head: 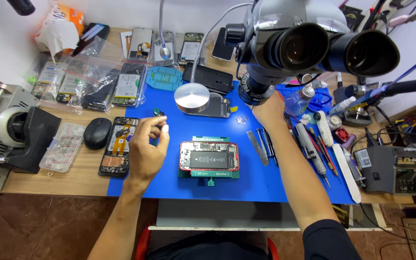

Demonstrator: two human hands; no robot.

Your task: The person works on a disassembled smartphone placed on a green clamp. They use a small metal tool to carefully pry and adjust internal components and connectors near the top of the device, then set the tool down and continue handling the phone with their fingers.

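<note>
Now, every place below was taken from the opened phone (209, 160) clamped in its green holder at the middle of the blue mat (246, 183).
Left hand: my left hand (146, 149) hung just left of the phone, above the mat's left edge, fingers curled in with thumb and fingertips pinched together; whether anything small sat in that pinch I could not tell.
Right hand: my right hand (268, 111) reached up and to the right of the phone, right under the microscope (309, 48); its fingers were hidden there, so I could not tell how far it was open or what it had.
Second phone: another opened phone (119, 147) lay left of the clamped one, half off the mat, beside a black mouse (97, 133).
Metal disc: a round silver disc (191, 97) sat above the phone.
Tools: tweezers (265, 144) and screwdrivers lay to its right.
</note>
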